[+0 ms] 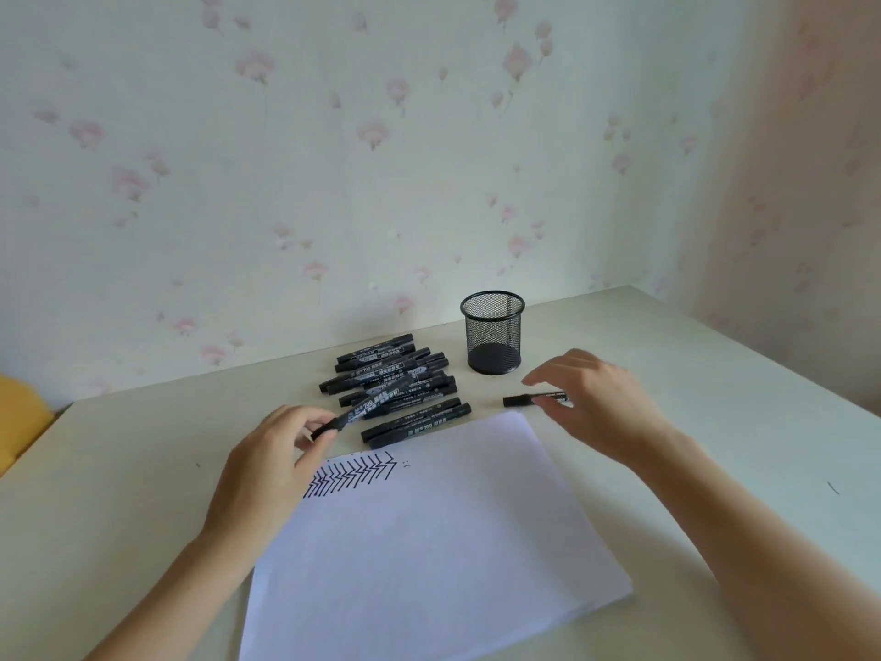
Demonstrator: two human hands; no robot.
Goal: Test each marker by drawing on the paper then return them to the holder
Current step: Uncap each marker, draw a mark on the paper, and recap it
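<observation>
Several black markers (395, 374) lie in a loose pile on the table behind the white paper (429, 541). My left hand (267, 469) pinches one end of a black marker (367, 406), which slants up over the pile. Another black marker (524, 400) lies alone on the table to the right of the pile. My right hand (596, 398) hovers over its right end with fingers spread. The black mesh holder (493, 333) stands upright and empty behind that marker. A row of black zigzag strokes (353, 474) marks the paper's top left corner.
The pale table (715, 374) meets a floral-papered wall just behind the holder and the pile. A yellow object (19, 422) sits off the table's left edge. A small dark mark (832, 488) shows on the tabletop at the right.
</observation>
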